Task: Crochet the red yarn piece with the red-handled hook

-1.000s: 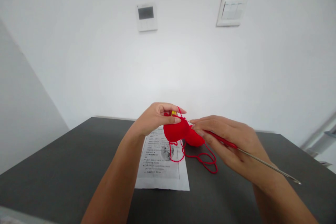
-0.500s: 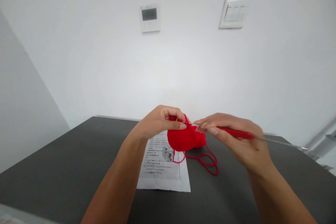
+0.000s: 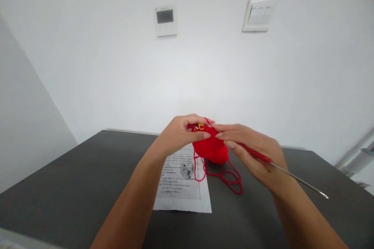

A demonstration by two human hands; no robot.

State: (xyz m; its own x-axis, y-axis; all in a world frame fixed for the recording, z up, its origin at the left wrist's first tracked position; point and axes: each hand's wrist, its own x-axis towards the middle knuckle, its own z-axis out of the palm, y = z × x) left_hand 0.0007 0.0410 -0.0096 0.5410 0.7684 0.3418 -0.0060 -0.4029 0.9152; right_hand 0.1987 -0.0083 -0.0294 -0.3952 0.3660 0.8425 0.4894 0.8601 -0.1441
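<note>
Paper (image 3: pixel 198 205), printed, partly covered, lies on smooth dark bench (image 3: pixel 87 179) below left hand (image 3: pixel 185 134). That hand pinches rounded red yarn piece (image 3: pixel 201 148), yellow clip (image 3: pixel 201 126) just above thumb (image 3: pixel 206 135); piece partly hides red bundle (image 3: pixel 220 157). Right hand (image 3: pixel 253 144) holds slim metal hook (image 3: pixel 260 157), red-gripped; thin yarn loops (image 3: pixel 216 174) below-left.

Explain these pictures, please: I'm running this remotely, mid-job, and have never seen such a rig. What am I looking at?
There is no machine: these are a person's bare hands, seen by one camera worn on the head, looking forward and down. The left hand pinches a red yarn piece with a yellow clip near its top. The right hand holds a slim metal tool with a red grip, apparently a crochet hook. On the dark table lies a printed sheet.
</note>
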